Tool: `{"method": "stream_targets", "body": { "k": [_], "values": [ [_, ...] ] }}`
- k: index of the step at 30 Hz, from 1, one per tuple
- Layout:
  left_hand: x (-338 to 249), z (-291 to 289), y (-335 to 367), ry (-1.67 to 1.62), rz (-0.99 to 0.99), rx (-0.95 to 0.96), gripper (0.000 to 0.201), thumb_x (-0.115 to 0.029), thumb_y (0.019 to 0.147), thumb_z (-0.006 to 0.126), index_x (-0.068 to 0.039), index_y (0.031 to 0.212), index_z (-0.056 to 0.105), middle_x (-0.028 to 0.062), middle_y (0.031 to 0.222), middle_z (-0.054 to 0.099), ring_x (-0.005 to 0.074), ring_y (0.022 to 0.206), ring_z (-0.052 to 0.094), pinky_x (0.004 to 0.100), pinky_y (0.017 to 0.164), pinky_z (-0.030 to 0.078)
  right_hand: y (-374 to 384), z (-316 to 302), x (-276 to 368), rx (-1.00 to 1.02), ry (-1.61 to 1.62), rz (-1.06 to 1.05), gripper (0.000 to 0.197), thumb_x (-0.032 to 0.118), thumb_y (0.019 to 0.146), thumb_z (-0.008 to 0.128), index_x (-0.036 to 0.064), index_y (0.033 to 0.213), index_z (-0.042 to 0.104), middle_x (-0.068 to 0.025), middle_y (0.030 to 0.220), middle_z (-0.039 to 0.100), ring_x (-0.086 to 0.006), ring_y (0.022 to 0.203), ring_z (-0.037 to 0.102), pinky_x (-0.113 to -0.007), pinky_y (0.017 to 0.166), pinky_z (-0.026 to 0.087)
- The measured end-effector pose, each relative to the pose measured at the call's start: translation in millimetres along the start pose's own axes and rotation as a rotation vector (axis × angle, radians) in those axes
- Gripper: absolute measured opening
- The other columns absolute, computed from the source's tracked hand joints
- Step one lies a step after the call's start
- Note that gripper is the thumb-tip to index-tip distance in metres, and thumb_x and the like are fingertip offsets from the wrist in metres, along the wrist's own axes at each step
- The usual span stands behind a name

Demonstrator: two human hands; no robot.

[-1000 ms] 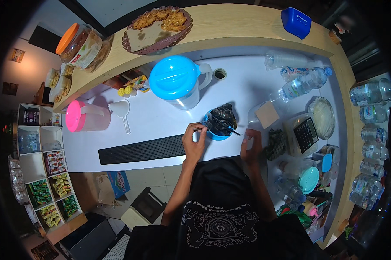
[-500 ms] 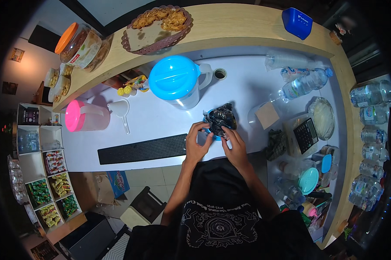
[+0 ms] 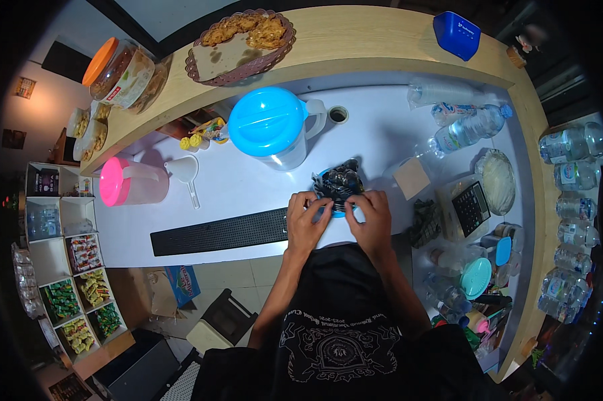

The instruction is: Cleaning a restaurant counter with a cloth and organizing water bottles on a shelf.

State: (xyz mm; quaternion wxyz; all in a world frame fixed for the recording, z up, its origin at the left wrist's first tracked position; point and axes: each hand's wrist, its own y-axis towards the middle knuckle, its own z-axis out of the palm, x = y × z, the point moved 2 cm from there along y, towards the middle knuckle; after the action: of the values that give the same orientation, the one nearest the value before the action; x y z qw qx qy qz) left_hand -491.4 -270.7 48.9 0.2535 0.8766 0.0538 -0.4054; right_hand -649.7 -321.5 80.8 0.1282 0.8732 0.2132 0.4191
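A crumpled black plastic bag (image 3: 342,178) sits in a blue round container (image 3: 339,214), whose rim shows in small parts around it. My left hand (image 3: 305,219) is closed at the bag's near left edge, thumb and index finger pinching the plastic. Facing it, my right hand (image 3: 372,220) pinches the bag's near right edge, with its other fingers curled. A short strip of folded black plastic runs between the two sets of fingertips. The bag's inside and most of the container are hidden.
A black ridged mat (image 3: 218,232) lies to the left along the counter's front edge. Behind stands a clear pitcher with a blue lid (image 3: 267,120); a pink-lidded pitcher (image 3: 133,182) and white funnel (image 3: 185,175) are farther left. Bottles (image 3: 468,128) and a calculator (image 3: 470,204) are on the right.
My right hand has turned and shifted a little right and down, its fingers now curled more. The bag's near edge is drawn into a flatter strip between my fingertips.
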Motion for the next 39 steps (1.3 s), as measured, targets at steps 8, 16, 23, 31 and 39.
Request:
{"method": "stream_targets", "body": {
  "k": [8, 16, 23, 31, 39],
  "values": [
    [-6, 1, 3, 0.099, -0.019, -0.042, 0.016, -0.008, 0.079, 0.081, -0.006, 0.093, 0.076, 0.0077, 0.088, 0.055, 0.0254, 0.083, 0.053, 0.0386, 0.070, 0.044, 0, 19, 19, 0.132, -0.307, -0.012, 0.020, 0.011, 0.072, 0.082, 0.0066, 0.090, 0.074, -0.0078, 0.095, 0.051, -0.0280, 0.091, 0.048, -0.041, 0.080, 0.041],
    [-2, -2, 2, 0.045, -0.069, -0.070, 0.015, -0.005, 0.081, 0.080, -0.003, 0.095, 0.075, 0.0090, 0.088, 0.057, 0.0255, 0.081, 0.058, 0.0374, 0.069, 0.048, -2, 38, 20, 0.107, -0.437, 0.009, 0.018, 0.014, 0.075, 0.079, 0.0068, 0.087, 0.068, -0.0066, 0.097, 0.050, -0.0279, 0.097, 0.048, -0.044, 0.084, 0.037],
    [1, -2, -1, -0.019, -0.087, -0.032, 0.016, -0.003, 0.082, 0.079, -0.002, 0.097, 0.075, 0.0108, 0.091, 0.061, 0.0253, 0.082, 0.062, 0.0356, 0.072, 0.051, -5, 42, 12, 0.066, -0.433, -0.055, 0.013, 0.011, 0.074, 0.078, 0.0082, 0.084, 0.069, -0.0037, 0.093, 0.053, -0.0271, 0.098, 0.048, -0.046, 0.087, 0.036],
    [7, -3, -3, -0.145, -0.176, -0.044, 0.025, -0.002, 0.082, 0.078, 0.000, 0.104, 0.065, 0.0108, 0.093, 0.063, 0.0216, 0.082, 0.062, 0.0325, 0.074, 0.051, -3, 22, 7, -0.053, -0.348, -0.137, 0.017, 0.009, 0.076, 0.081, 0.0085, 0.089, 0.071, -0.0021, 0.089, 0.061, -0.0251, 0.093, 0.054, -0.043, 0.086, 0.039],
    [12, 0, -3, -0.183, -0.225, -0.081, 0.029, -0.003, 0.084, 0.077, -0.001, 0.108, 0.061, 0.0097, 0.093, 0.062, 0.0190, 0.079, 0.059, 0.0317, 0.075, 0.050, 3, -6, 8, -0.122, -0.104, -0.120, 0.026, -0.006, 0.076, 0.078, 0.0023, 0.099, 0.069, -0.0081, 0.095, 0.069, -0.0301, 0.088, 0.062, -0.040, 0.077, 0.049]
  ]
}}
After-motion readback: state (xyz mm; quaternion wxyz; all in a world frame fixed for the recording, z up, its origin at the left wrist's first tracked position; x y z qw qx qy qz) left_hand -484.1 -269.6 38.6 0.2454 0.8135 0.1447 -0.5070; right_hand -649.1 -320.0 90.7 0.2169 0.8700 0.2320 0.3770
